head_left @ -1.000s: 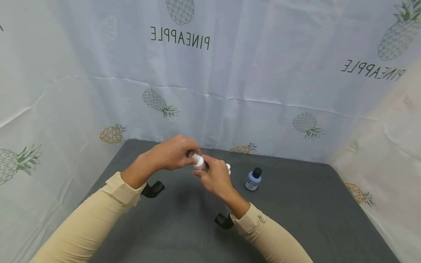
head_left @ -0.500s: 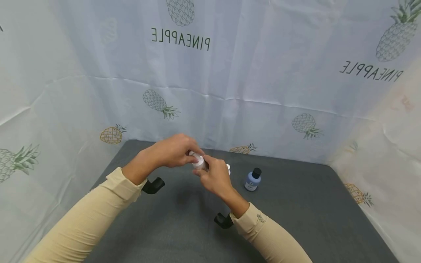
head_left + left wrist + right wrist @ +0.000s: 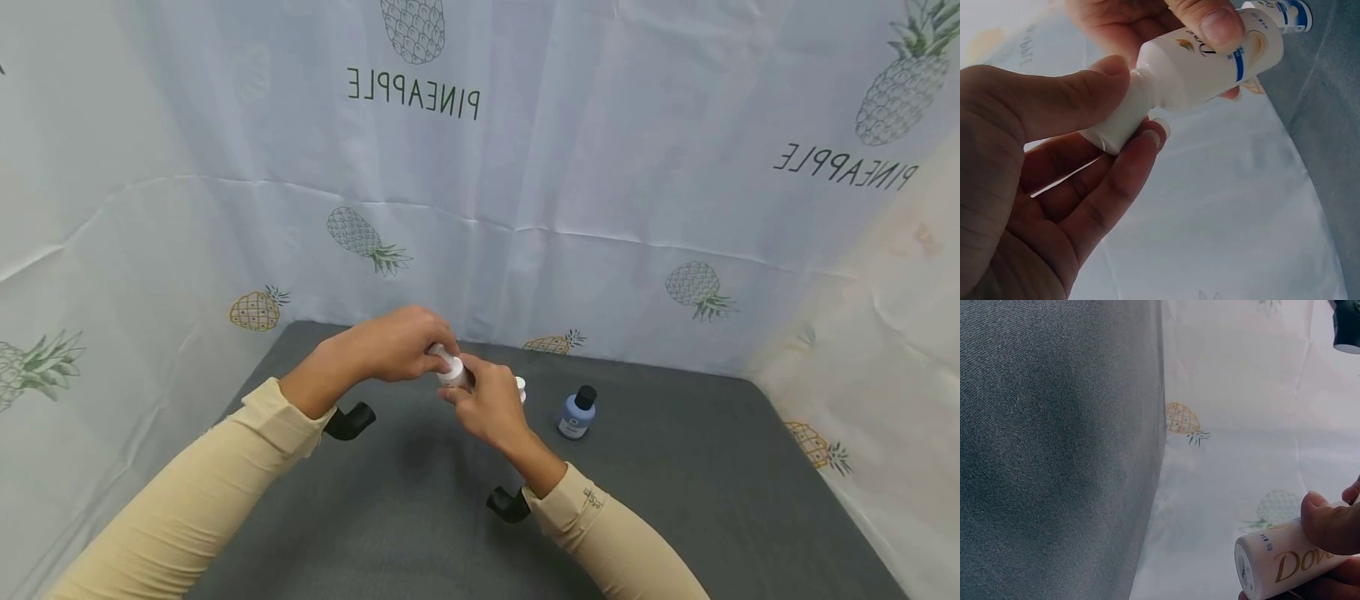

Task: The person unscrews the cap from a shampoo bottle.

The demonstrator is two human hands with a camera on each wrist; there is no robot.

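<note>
Both hands meet over the far middle of the table around a small white Dove bottle, held tilted. My left hand pinches its white cap between thumb and fingers. My right hand grips the bottle's body, its thumb lying over the printed label. In the left wrist view the cap sits against the bottle's neck; whether it is loose I cannot tell. The bottle's base points away from the left hand, as the right wrist view shows.
A second white bottle stands partly hidden behind the right hand. Right of it, a blue bottle with a black cap stands upright on the dark grey table. A pineapple-print curtain hangs behind the table and along both sides.
The left fingers have shifted slightly on the cap. My right hand keeps its grip on the bottle, nearly still, and the standing bottles stay in place.
</note>
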